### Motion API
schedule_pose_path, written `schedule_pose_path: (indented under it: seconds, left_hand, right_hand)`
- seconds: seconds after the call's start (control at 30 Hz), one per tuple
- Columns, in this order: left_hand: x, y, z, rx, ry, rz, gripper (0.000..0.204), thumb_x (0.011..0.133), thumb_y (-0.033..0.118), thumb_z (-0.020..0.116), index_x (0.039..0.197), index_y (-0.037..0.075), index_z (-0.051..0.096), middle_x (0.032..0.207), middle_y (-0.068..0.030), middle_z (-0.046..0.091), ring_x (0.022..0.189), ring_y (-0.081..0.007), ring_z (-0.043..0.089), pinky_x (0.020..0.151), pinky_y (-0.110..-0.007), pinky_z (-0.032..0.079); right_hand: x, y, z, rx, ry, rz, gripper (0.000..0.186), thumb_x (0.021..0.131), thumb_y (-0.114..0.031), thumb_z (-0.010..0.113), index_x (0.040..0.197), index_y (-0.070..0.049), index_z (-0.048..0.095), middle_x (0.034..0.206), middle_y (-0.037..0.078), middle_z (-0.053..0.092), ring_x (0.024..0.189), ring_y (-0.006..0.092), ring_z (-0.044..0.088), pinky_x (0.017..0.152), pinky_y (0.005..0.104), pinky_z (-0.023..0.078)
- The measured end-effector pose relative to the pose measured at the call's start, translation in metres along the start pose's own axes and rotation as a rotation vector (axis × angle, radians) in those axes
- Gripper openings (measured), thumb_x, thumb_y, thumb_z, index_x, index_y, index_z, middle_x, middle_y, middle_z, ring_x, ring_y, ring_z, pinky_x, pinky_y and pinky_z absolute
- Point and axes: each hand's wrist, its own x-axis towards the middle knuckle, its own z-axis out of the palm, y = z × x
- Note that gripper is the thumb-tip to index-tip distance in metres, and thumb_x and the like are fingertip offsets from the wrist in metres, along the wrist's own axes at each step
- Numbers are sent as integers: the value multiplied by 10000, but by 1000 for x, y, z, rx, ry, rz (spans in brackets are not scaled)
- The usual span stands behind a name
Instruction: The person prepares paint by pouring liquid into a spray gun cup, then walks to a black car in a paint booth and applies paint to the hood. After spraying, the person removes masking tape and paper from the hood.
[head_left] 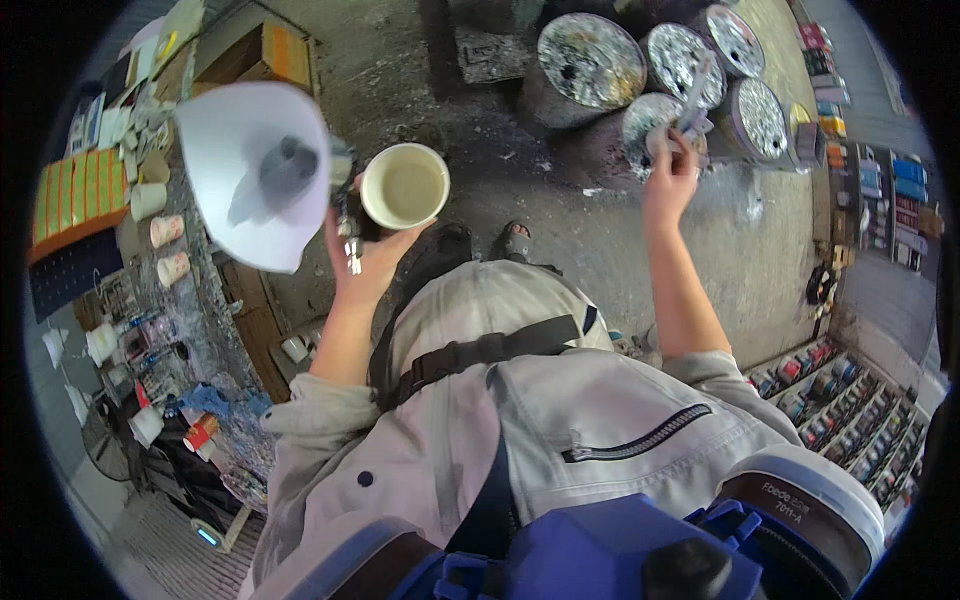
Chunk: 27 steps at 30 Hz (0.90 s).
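My left hand [370, 270] is closed around a metal spray gun [348, 225] and also supports a pale paper cup [443, 190], seen from above. A large white paper cone [225, 150] with a grey patch inside stands over the spray gun, hiding part of it. My right hand [672, 182], arm stretched forward, pinches a translucent, whitish piece with a long narrow part [693, 95]. Its exact kind is unclear. That hand appears over a paint-splattered drum [635, 125]; whether it touches the drum cannot be told.
Several splattered drums, one large [588, 65], stand ahead on the right. A cluttered workbench [225, 350] with paper cups [172, 268] runs along my left. A cardboard box [265, 55] is at the far left. Racks of small containers [850, 400] line the right.
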Motion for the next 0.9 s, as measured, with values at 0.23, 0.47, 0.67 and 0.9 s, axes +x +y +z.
schedule_pose_path:
  seconds: [0.23, 0.47, 0.67, 0.9]
  left_hand:
    - [59, -6, -36, -403, -73, 108, 828, 746, -112, 895, 1430, 3, 442, 1387, -140, 605, 1301, -263, 629, 1086, -430, 576]
    - [94, -26, -110, -260, 73, 48, 985, 696, 111, 1008, 1503, 51, 447, 1372, -52, 604, 1010, -92, 602, 813, -246, 513]
    - [99, -56, -181, -185, 211, 16, 738, 734, 197, 1010, 1307, 33, 576, 1144, 8, 683, 692, -32, 462, 626, -235, 431]
    - [106, -88, -219, -112, 327, 60, 514, 832, 102, 929, 1203, 64, 575, 1153, 16, 726, 809, -14, 497, 717, -210, 430]
  right_hand:
    - [-84, -166, 166, 55, -1218, -449, 913, 848, -214, 876, 1613, -50, 405, 1575, 133, 500, 1436, 248, 492, 1144, 409, 415]
    - [-98, -195, 285, 118, -1261, -413, 784, 761, -193, 954, 1430, -11, 588, 1351, 117, 658, 1275, 225, 621, 1102, 385, 484]
    - [-72, -235, 349, 101, -1023, -394, 761, 759, -214, 976, 1389, -8, 601, 1247, 72, 717, 1176, 176, 658, 1066, 356, 493]
    - [-51, -371, 416, -229, -1014, -1195, 746, 741, -133, 941, 1412, -56, 625, 1309, 114, 675, 1217, 249, 646, 1060, 403, 503]
